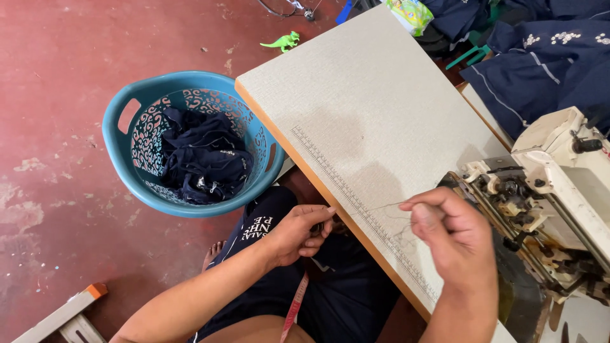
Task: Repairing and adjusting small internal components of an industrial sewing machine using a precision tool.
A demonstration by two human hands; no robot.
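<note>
Right hand (448, 232) pinching thin thread (389, 206) over the counter (356, 108) by the sewing machine (553, 190), left hand (304, 230) curled at the edge, w/ dark clothes (203, 159) piled in the basket (121, 152), prob unsewn.

Sewing machine (559, 209) cut off at right edge.

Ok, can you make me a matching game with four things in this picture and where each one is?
Things:
1. dark clothes
2. green toy dinosaur
3. thin thread
4. sewing machine

Places:
a. on the red floor
b. at the table's right end
c. inside the blue basket
d. pinched in the right hand

Pairs: 1-c, 2-a, 3-d, 4-b
</note>
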